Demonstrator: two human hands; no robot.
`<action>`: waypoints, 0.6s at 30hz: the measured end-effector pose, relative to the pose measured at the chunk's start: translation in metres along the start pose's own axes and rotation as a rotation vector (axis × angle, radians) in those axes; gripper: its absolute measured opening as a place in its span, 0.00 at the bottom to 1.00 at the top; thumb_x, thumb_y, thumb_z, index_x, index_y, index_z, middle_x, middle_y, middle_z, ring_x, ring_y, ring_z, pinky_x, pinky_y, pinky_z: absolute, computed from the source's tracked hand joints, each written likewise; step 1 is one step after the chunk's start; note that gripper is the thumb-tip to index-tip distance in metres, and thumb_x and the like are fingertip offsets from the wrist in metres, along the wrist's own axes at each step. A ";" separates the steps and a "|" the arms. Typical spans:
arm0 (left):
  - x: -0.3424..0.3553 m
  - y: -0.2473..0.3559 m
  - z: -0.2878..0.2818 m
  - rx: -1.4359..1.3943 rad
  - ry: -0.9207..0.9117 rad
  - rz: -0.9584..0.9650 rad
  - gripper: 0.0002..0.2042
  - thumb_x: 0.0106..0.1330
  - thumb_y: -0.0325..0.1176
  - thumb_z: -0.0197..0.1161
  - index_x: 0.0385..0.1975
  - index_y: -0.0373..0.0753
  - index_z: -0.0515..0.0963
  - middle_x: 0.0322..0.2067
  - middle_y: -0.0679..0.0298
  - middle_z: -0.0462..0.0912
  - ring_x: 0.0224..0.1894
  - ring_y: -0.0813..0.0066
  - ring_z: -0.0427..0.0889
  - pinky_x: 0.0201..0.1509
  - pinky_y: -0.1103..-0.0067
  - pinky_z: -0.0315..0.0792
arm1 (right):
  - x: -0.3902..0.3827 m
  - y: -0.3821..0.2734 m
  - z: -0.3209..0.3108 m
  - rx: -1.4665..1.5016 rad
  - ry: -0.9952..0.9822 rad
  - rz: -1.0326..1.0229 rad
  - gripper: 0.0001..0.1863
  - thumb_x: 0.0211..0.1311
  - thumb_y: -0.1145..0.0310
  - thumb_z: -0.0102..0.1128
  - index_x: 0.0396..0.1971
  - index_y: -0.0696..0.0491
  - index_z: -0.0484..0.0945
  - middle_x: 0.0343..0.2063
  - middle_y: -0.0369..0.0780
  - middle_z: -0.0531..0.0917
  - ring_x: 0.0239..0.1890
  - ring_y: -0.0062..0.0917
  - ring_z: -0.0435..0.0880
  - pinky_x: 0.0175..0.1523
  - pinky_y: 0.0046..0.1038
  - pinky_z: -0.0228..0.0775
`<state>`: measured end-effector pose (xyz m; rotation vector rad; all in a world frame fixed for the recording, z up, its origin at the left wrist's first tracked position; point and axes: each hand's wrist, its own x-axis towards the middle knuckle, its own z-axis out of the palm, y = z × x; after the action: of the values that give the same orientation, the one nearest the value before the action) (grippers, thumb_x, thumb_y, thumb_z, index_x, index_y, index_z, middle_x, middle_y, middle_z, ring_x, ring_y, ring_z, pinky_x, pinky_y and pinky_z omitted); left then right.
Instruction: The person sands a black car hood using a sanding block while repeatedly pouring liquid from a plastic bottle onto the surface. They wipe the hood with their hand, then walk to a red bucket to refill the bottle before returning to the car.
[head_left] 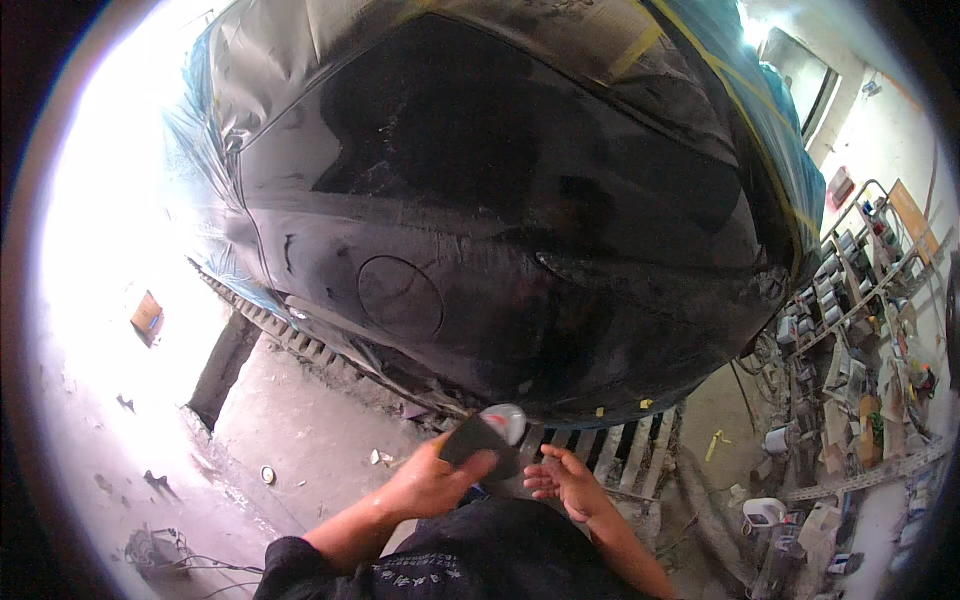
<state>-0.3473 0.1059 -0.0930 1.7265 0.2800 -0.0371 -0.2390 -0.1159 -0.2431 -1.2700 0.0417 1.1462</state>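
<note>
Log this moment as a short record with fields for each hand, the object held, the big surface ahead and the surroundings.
left hand: grips a dark flat pad with a pale blob on it
right hand: open, empty, fingers spread beside the pad
surface ahead: glossy black car body with a round fuel flap
masking: blue film and yellow tape along its upper edge
floor: metal grating under the car
right side: cluttered rack of cans

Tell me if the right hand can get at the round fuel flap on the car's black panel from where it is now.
Probably yes. The right hand is open and empty below the black panel, and nothing lies between it and the fuel flap up to its left.
</note>
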 end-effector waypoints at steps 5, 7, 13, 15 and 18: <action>0.018 0.029 0.066 -0.027 -0.210 0.162 0.19 0.72 0.31 0.57 0.60 0.33 0.68 0.46 0.59 0.80 0.49 0.77 0.74 0.52 0.76 0.72 | -0.008 0.040 -0.036 0.475 -0.411 -0.107 0.38 0.67 0.43 0.52 0.67 0.54 0.60 0.58 0.47 0.75 0.55 0.40 0.79 0.62 0.42 0.71; 0.027 0.041 0.091 -0.032 -0.329 0.280 0.17 0.71 0.32 0.58 0.55 0.32 0.70 0.42 0.59 0.81 0.45 0.75 0.76 0.49 0.75 0.73 | -0.019 0.035 -0.035 0.583 -0.339 -0.192 0.40 0.64 0.41 0.55 0.66 0.54 0.60 0.59 0.46 0.73 0.60 0.38 0.75 0.64 0.42 0.68; 0.057 0.054 0.122 -0.194 -0.641 0.402 0.11 0.72 0.33 0.57 0.46 0.32 0.74 0.36 0.57 0.80 0.38 0.72 0.78 0.44 0.74 0.74 | -0.049 0.000 -0.058 0.837 -0.409 -0.902 0.56 0.46 0.29 0.65 0.66 0.55 0.61 0.61 0.46 0.72 0.62 0.38 0.72 0.67 0.44 0.64; 0.063 0.053 0.125 -0.184 -0.628 0.362 0.11 0.73 0.34 0.56 0.45 0.32 0.76 0.37 0.59 0.80 0.39 0.73 0.77 0.44 0.74 0.73 | -0.052 -0.007 -0.078 0.812 -0.262 -1.066 0.59 0.42 0.26 0.65 0.66 0.55 0.61 0.61 0.47 0.72 0.62 0.38 0.71 0.67 0.45 0.65; 0.073 0.047 0.129 -0.328 -0.597 0.332 0.12 0.73 0.33 0.56 0.49 0.32 0.77 0.41 0.61 0.81 0.41 0.73 0.78 0.45 0.73 0.73 | -0.064 -0.047 -0.092 0.597 0.027 -1.187 0.59 0.43 0.26 0.65 0.67 0.55 0.60 0.62 0.48 0.70 0.64 0.39 0.69 0.66 0.47 0.67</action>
<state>-0.2493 -0.0143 -0.0841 1.3438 -0.4208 -0.2452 -0.1883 -0.2195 -0.2058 -0.5611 -0.2972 0.0504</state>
